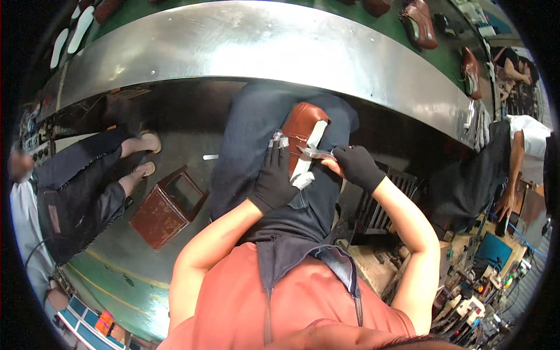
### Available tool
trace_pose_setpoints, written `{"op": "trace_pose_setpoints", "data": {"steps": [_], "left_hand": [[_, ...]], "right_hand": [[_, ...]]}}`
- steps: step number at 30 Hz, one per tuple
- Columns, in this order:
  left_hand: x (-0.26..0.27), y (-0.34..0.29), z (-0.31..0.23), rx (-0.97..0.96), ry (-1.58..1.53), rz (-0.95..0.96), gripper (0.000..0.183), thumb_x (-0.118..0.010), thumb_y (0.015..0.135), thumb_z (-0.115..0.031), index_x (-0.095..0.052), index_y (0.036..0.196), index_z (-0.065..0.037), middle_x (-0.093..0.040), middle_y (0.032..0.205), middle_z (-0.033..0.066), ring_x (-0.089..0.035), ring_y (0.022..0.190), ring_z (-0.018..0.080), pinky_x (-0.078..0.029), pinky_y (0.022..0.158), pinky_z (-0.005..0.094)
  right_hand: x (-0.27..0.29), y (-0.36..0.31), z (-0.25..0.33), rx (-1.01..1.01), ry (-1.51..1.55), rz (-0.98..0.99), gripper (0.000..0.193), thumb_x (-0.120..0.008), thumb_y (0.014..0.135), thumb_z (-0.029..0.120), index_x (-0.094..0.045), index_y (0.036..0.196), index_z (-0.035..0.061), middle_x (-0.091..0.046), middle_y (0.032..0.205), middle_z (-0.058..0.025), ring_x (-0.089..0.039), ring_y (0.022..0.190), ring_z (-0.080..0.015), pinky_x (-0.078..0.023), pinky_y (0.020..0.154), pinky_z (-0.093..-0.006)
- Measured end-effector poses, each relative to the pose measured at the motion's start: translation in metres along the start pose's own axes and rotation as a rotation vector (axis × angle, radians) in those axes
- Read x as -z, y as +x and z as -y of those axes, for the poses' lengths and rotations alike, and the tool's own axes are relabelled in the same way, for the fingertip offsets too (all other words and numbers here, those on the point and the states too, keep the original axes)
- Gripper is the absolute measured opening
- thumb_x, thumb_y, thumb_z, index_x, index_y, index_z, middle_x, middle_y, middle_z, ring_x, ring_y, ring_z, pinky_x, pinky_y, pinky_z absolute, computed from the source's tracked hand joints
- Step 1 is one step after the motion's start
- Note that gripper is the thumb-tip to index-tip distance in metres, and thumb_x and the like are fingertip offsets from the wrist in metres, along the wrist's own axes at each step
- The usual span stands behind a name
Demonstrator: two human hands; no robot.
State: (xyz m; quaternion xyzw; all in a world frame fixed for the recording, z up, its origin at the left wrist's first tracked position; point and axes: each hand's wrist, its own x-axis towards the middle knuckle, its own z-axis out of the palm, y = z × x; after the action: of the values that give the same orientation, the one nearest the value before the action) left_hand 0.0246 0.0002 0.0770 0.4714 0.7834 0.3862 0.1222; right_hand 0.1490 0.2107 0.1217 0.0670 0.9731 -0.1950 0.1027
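Note:
A brown leather shoe point(303, 119) rests on my dark-clad lap, with a white strip along its right side. My left hand point(274, 179), in a black glove with pale wrapping on some fingertips, lies along the shoe's left side and steadies it, fingers pressed against the leather. My right hand point(357, 165), also in a black glove, is closed around a metal hand tool point(315, 153) with a narrow tip. That tip reaches across the white strip to the leather; its exact kind is hard to make out. A crumpled white piece point(303, 180) sits at the shoe's lower end.
A metal-edged bench point(233, 41) spans the front, its green top carrying brown shoes point(417, 24) and white insoles point(80, 29). A brown stool point(166, 211) stands at left, near a person point(81, 192). Another person point(516, 157) is at right, above a cluttered worktable point(466, 291).

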Motion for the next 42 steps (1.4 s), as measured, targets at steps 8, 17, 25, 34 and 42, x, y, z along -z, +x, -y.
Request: {"op": "trace_pose_setpoints", "data": {"steps": [8, 17, 25, 34, 42], "left_hand": [[-0.02, 0.027, 0.003, 0.129, -0.094, -0.062, 0.057, -0.048, 0.093, -0.026, -0.032, 0.134, 0.01, -0.04, 0.133, 0.0358, -0.043, 0.123, 0.0488, -0.036, 0.103, 0.0481], [-0.001, 0.019, 0.014, 0.211, -0.358, 0.135, 0.096, -0.072, 0.076, -0.034, -0.017, 0.142, 0.008, -0.03, 0.141, 0.0348, -0.034, 0.132, 0.0446, -0.033, 0.108, 0.0441], [0.016, -0.087, 0.01, 0.605, -0.873, 0.102, 0.071, -0.067, 0.088, -0.028, -0.031, 0.139, 0.005, -0.045, 0.136, 0.0194, -0.044, 0.126, 0.0285, -0.033, 0.107, 0.0374], [-0.012, -0.064, 0.024, 0.544, -0.89, 0.23, 0.063, -0.071, 0.083, -0.021, -0.038, 0.132, 0.0, -0.052, 0.127, 0.0148, -0.051, 0.116, 0.0228, -0.041, 0.1, 0.0362], [0.007, -0.066, 0.025, 0.353, -0.87, 0.295, 0.084, -0.079, 0.076, -0.028, -0.032, 0.14, -0.001, -0.045, 0.136, 0.0156, -0.044, 0.127, 0.0259, -0.034, 0.107, 0.038]], "right_hand": [[0.078, 0.012, 0.003, -0.281, 0.57, 0.661, 0.043, -0.052, 0.095, 0.038, -0.061, 0.091, -0.0032, -0.063, 0.075, -0.0214, -0.061, 0.06, -0.0382, -0.047, 0.056, -0.0428], [0.054, 0.0, 0.064, 0.297, 0.51, -0.212, 0.03, -0.057, 0.093, 0.032, -0.062, 0.087, 0.0033, -0.06, 0.076, -0.0212, -0.059, 0.063, -0.0355, -0.044, 0.057, -0.0424], [-0.048, -0.08, 0.079, -0.59, 0.922, 0.176, 0.042, -0.049, 0.098, 0.036, -0.059, 0.083, -0.0023, -0.055, 0.064, -0.0143, -0.057, 0.058, -0.0207, -0.043, 0.057, -0.0362], [0.054, -0.033, 0.109, -0.134, 0.628, 0.0, 0.037, -0.052, 0.095, 0.035, -0.062, 0.085, 0.0014, -0.058, 0.073, -0.0214, -0.06, 0.069, -0.0392, -0.045, 0.061, -0.0427], [0.017, -0.039, 0.092, -0.191, 0.529, -0.008, 0.035, -0.056, 0.093, 0.034, -0.061, 0.084, -0.0002, -0.06, 0.077, -0.0241, -0.059, 0.073, -0.0435, -0.045, 0.061, -0.0435]]}}
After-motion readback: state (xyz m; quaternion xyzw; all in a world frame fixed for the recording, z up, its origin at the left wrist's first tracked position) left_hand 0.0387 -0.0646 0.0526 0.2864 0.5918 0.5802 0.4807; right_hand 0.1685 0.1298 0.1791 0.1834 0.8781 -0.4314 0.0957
